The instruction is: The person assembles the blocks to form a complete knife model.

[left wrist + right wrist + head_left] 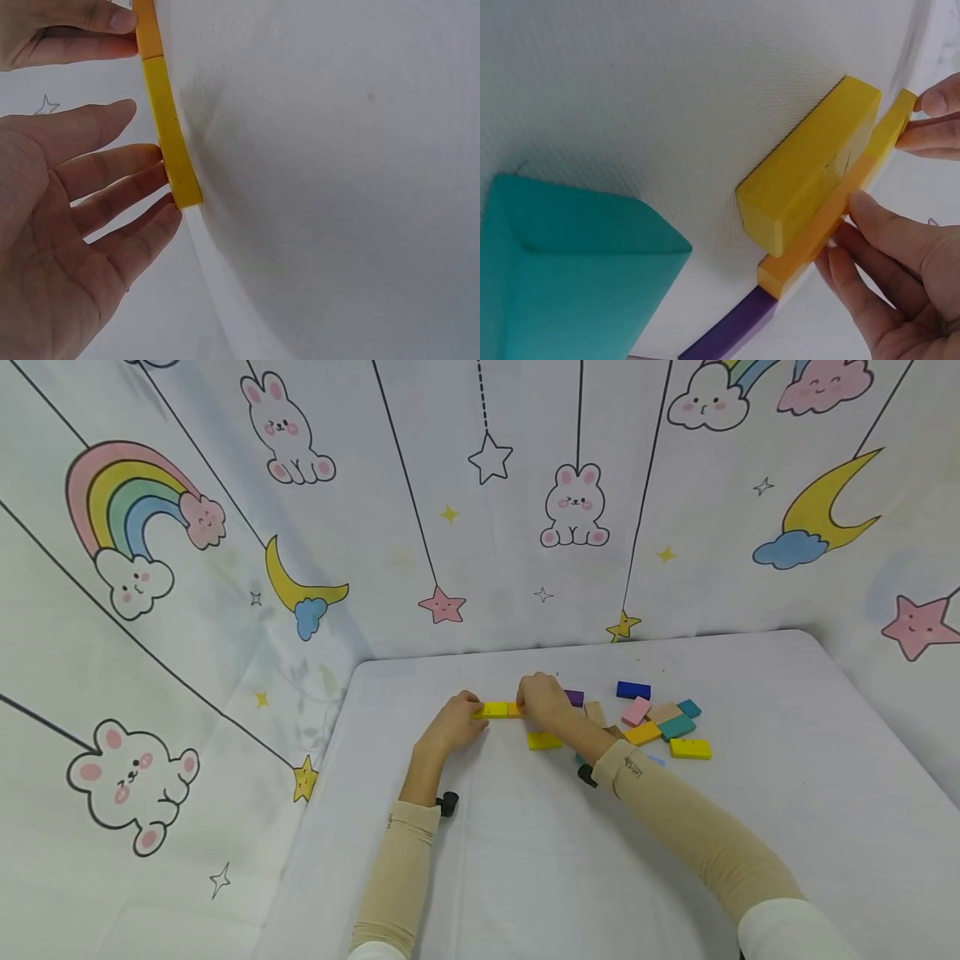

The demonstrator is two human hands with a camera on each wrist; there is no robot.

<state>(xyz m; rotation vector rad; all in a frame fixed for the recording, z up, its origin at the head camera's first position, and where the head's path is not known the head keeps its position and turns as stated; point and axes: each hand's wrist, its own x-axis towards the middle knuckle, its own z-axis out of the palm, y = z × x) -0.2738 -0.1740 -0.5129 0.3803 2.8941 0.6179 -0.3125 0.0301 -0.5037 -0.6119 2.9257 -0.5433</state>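
Note:
A yellow block point(492, 710) and an orange block point(514, 711) lie end to end on the white table. My left hand point(450, 724) is at the yellow block's left end; in the left wrist view its fingertips touch the block's side while the thumb stands apart. My right hand point(546, 700) pinches the orange block point(795, 255) between thumb and fingers. Beyond that hand is a purple block point(731, 326), which appears to meet the orange one's other end. A second yellow block point(810, 161) lies on the near side of the row.
To the right is a loose group of blocks: dark blue point(633, 690), pink point(636, 711), orange-yellow point(642, 733), green point(678, 727), teal point(690, 708) and yellow point(691, 749). A teal block point(592, 292) looms close in the right wrist view. A patterned cloth point(495, 552) hangs behind the table.

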